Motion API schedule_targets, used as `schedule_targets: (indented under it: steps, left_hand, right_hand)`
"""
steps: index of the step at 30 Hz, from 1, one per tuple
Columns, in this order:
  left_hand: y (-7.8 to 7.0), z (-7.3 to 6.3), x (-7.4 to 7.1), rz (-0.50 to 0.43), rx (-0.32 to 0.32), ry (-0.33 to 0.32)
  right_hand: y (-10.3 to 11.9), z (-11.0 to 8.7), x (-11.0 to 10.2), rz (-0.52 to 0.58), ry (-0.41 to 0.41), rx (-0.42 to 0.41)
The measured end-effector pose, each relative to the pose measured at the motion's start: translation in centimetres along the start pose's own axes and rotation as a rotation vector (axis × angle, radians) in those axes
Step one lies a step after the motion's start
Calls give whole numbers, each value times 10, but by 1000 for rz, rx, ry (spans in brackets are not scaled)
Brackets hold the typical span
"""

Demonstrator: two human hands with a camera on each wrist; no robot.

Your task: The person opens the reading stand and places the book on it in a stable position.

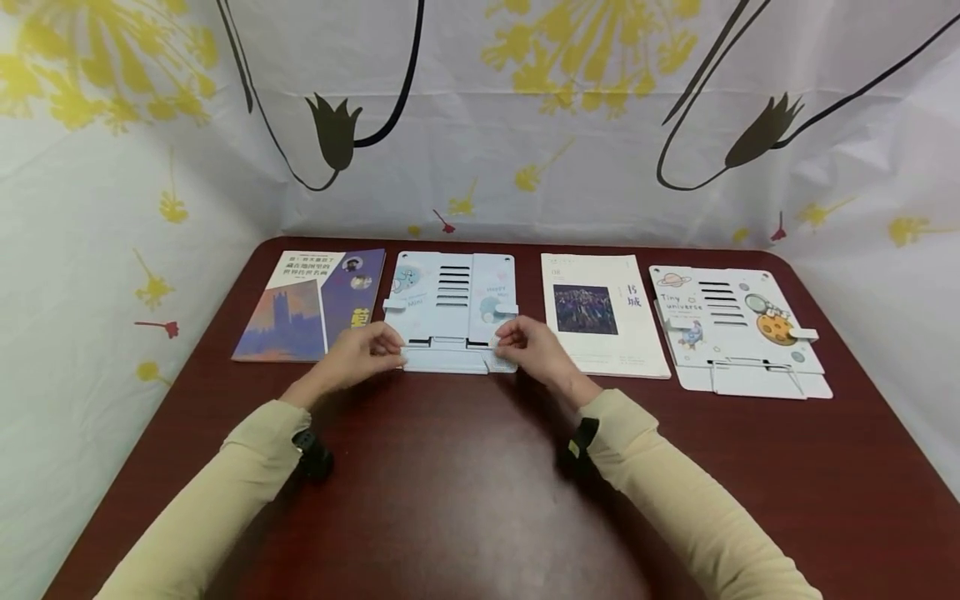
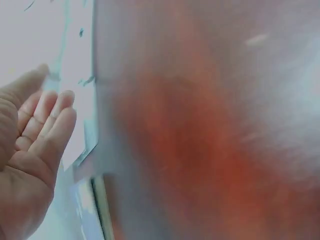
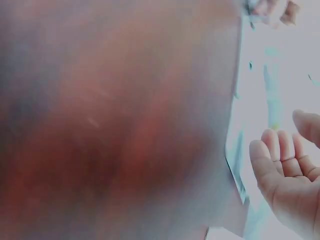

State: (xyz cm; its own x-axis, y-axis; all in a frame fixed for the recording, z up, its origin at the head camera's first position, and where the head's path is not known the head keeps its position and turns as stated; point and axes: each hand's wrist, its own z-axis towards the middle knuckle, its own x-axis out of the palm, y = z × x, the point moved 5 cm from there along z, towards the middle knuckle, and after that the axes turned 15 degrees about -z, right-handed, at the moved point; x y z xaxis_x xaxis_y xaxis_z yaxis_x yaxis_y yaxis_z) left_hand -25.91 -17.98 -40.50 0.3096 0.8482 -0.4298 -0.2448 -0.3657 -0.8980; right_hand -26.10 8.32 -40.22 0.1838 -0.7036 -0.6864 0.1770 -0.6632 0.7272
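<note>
A pale blue folding book stand [image 1: 438, 312] lies flat in the middle of the row, with slots down its centre and white page clips at its sides. At its lower left corner is my left hand [image 1: 362, 352], fingers bent and apart from the thumb. My right hand [image 1: 534, 346] is at the lower right corner in a similar pose. Both wrist views show the left hand [image 2: 37, 130] and right hand [image 3: 290, 175] with loosely curled fingers beside the stand's pale edge; nothing shows between thumb and fingers. Exact contact is unclear.
On the left lies a purple and white book [image 1: 292, 308]. A cream book [image 1: 600, 350] lies right of the stand, then a second white book stand [image 1: 735, 333] with space drawings. Everything rests on a dark red table [image 1: 450, 483]; patterned white cloth [image 1: 450, 108] hangs behind.
</note>
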Motion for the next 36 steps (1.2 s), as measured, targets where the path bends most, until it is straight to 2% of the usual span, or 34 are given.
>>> schedule_targets:
  steps: [5, 9, 13, 17, 25, 36]
  left_hand:
    - [4, 10, -25, -200, -129, -169]
    - [6, 21, -40, -299, -211, -287]
    - [9, 35, -47, -362, -290, -358]
    - [8, 48, -49, -362, -330, -376]
    - [17, 68, -45, -291, -371, -356]
    - [27, 74, -42, -179, -473, -321]
  right_hand:
    - [-16, 8, -22, 227, -75, 185]
    - [-19, 18, -34, 318, -119, 252]
    - [-19, 31, -38, 362, -159, 292]
    - [-23, 44, -37, 360, -186, 321]
    - [-33, 63, -28, 249, -171, 385]
    - [-38, 75, -19, 42, -98, 422]
